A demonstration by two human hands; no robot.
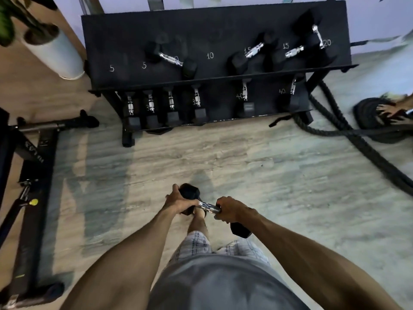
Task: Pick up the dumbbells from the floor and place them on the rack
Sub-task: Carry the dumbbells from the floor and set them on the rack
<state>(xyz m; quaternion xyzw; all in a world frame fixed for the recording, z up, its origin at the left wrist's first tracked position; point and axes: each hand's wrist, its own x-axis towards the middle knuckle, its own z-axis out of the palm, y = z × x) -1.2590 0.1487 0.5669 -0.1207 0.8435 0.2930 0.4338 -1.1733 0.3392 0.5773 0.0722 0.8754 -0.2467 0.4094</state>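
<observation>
A black hex dumbbell (209, 206) with a chrome handle is held off the floor in front of my legs. My left hand (178, 201) wraps around its far hex head, and my right hand (230, 209) is closed on the handle beside the near head. Ahead stands the black two-tier dumbbell rack (125, 41) with white weight numbers. Several dumbbells lie on its top shelf, one of them (171, 59) near the middle. The spots marked 5 at the left and the second 10 spot are bare. Several more dumbbells sit on the lower shelf (257, 117).
A thick black battle rope (362, 139) runs across the floor at right to a coil, where another person's hand shows. A black bench frame (33, 166) stands at left. A white pot with a plant (58, 52) sits beside the rack's left end.
</observation>
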